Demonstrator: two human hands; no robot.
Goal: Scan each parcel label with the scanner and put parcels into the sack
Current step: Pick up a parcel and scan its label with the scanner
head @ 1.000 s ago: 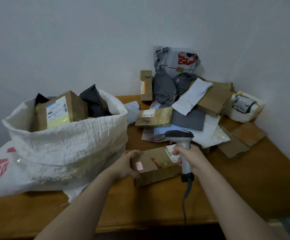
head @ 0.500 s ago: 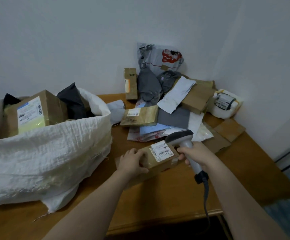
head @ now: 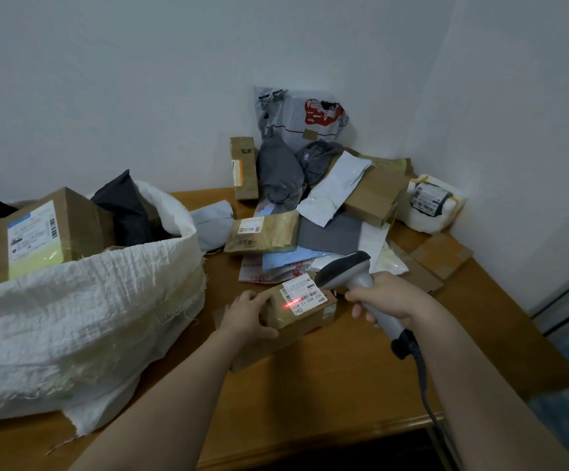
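Note:
A brown cardboard parcel [head: 296,317] lies tilted on the wooden table [head: 344,385], its white label [head: 305,294] facing up with a red scan line across the barcode. My left hand [head: 249,314] grips the parcel's left end. My right hand [head: 386,297] holds the grey handheld scanner [head: 347,266], whose head points down at the label from the right. The white woven sack [head: 82,307] stands open at the left, holding a labelled box [head: 45,232] and dark bags.
A heap of parcels [head: 310,205] fills the back corner: brown boxes, grey and white mailers, a white wrapped bundle [head: 432,205] by the right wall. Flat cardboard pieces [head: 441,254] lie to the right. The scanner's cable [head: 425,385] drops over the table's front edge.
My left hand tipped the parcel up so its label faces the scanner. The scanner swung over the label and a red scan line now shows on the barcode.

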